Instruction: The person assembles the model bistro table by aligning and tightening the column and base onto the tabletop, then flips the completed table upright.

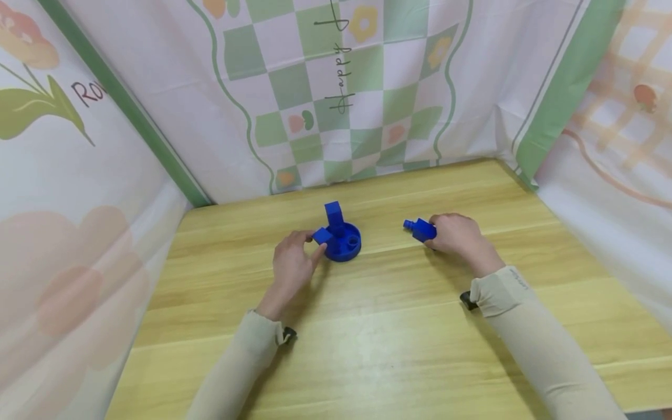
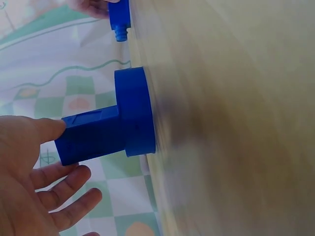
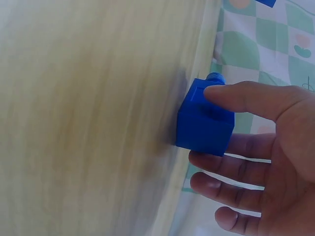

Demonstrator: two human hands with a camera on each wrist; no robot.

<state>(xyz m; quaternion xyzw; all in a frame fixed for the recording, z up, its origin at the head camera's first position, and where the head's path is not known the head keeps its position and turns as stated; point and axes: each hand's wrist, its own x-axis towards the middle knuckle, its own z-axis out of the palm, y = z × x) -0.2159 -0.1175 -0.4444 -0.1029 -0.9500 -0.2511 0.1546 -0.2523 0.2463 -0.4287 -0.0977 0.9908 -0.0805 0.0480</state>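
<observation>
A round blue base (image 1: 343, 255) with a raised rim lies flat on the table. Two blue rectangular posts rise from it: a rear post (image 1: 334, 216) and a nearer post (image 2: 91, 135). My left hand (image 1: 291, 265) pinches the nearer post near its top, between thumb and fingers. A round socket (image 1: 353, 241) shows on the right side of the base. To the right, my right hand (image 1: 458, 235) grips a separate blue block (image 3: 204, 123) with a threaded stud (image 1: 408, 224) at one end. That block is tilted, its stud toward the base, apart from it.
The wood-grain table (image 1: 367, 350) is bordered at the back by a checkered cloth (image 1: 341, 116), with printed cloth at both sides. A dark strap piece (image 1: 469, 300) sits at the right cuff and another (image 1: 289, 335) at the left.
</observation>
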